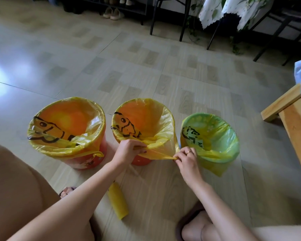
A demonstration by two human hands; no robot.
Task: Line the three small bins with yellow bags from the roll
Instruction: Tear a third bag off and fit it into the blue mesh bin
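We see three small bins standing in a row on the tiled floor (pixel 146 66), each already draped with a thin, translucent yellow bag printed with black cartoon outlines; the left bin (pixel 87 159) is orange, its bag (pixel 66 146) folded over the rim with a knotted tail hanging at the near right side; the middle bin (pixel 141 161), also orange, sits just beside it, and its bag (pixel 163 122) lies over the far rim while the near edge is pulled out into a taut, twisted strip; the right bin (pixel 198 117) is green, smaller, its bag (pixel 221 150) spilling down the near side; our left hand (pixel 129 150) grips the bunched film at the middle bin's near rim, fingers curled round it; our right hand (pixel 186 158) pinches the strip's end between the middle and green bins; the yellow roll (pixel 117 200) lies on the floor, nearer to us than the bins, between our forearms; a wooden bench (pixel 292 124) stands at far right.
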